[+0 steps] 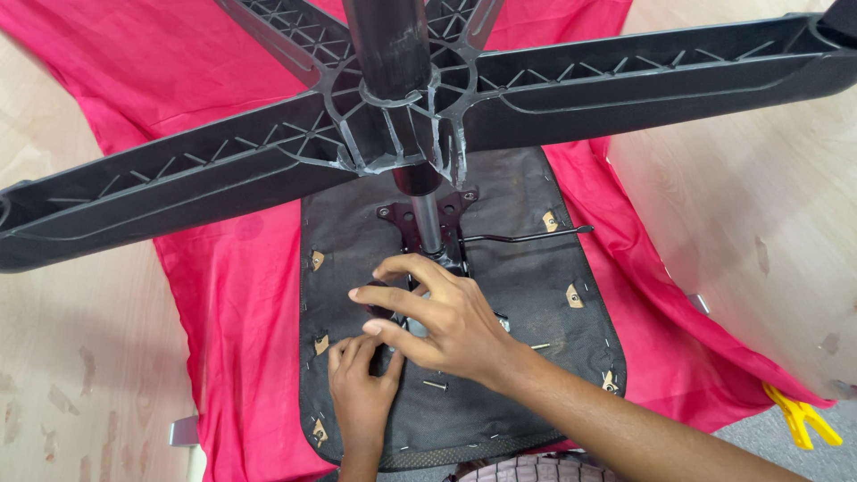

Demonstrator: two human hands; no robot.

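An upturned office chair lies on a red cloth (223, 295). Its black seat underside (527, 286) faces up, with the black star base (393, 116) and gas column (427, 219) rising toward the camera. My right hand (437, 312) reaches across the black metal mechanism plate (420, 223), fingers curled over its lower part. My left hand (360, 384) rests just below it, fingertips pressed at the plate's lower left edge under my right hand. What either hand holds is hidden. A thin black lever (527, 236) sticks out to the right.
Loose screws (435, 385) lie on the seat underside near my hands. The cloth covers a light wooden surface (80, 339). A pale panel (759, 196) stands at right, with a yellow clamp (803, 418) beneath it. Base legs overhang the left and right.
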